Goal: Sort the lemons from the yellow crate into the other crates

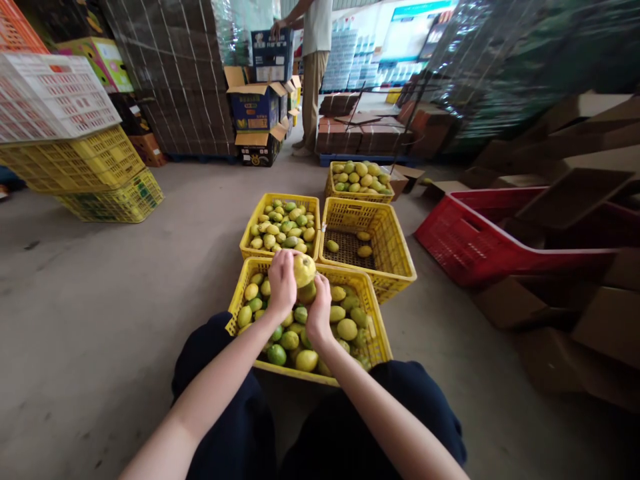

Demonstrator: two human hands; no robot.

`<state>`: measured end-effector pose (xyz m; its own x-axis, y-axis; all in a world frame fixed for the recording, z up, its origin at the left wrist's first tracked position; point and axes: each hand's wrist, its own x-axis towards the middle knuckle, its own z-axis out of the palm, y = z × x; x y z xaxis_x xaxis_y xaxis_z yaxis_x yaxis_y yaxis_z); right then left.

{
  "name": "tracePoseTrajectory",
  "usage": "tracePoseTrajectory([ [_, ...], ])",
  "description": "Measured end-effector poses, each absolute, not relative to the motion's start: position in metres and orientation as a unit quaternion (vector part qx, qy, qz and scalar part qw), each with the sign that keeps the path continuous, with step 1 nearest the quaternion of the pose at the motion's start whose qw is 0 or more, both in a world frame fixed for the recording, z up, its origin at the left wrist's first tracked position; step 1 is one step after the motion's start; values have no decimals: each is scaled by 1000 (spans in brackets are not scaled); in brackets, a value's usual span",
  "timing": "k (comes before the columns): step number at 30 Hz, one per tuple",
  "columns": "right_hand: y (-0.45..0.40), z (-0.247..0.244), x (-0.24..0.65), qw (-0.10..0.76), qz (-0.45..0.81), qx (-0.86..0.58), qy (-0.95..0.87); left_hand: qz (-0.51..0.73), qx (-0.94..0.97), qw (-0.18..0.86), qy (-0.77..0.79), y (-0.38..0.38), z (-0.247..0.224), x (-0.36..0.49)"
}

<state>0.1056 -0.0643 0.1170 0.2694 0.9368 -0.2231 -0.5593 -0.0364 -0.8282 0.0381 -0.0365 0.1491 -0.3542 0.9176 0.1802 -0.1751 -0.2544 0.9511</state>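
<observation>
My left hand [283,283] is closed around a yellow lemon [304,270], held above the front yellow crate [375,313]. Just below that fruit, my right hand [319,312] has its fingers curled around a greener lemon [307,293]. Both hands are close together over the crate. Loose lemons [307,361] in yellow and green fill much of this crate, partly hidden by my forearms. Behind it, the left crate [243,243] is heaped with more lemons, while the right crate [395,250] has only a few on its floor.
Another full yellow crate [357,195] stands farther back. A red crate [450,243] and cardboard boxes [605,327] lie to the right. Stacked crates [75,160] rise at the left. A person [315,60] stands by stacked cartons [255,110] at the back.
</observation>
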Motion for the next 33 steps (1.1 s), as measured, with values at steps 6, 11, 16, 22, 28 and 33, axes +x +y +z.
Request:
tracePoseTrajectory([
  [6,-75,130,102,651,530,-446,-311,675,149,546,474,-13,147,21],
  [11,-72,134,107,646,561,-429,-291,660,97,605,435,-7,145,16],
  [16,-59,141,119,654,577,-400,-281,651,90,660,364,-12,156,15],
  [22,-54,144,127,673,530,-389,-341,676,231,590,377,-26,156,26],
  [28,-59,143,131,684,459,-365,-433,679,362,539,344,-34,155,22],
  [33,-55,136,132,685,447,-344,-462,667,333,573,340,-28,151,22],
])
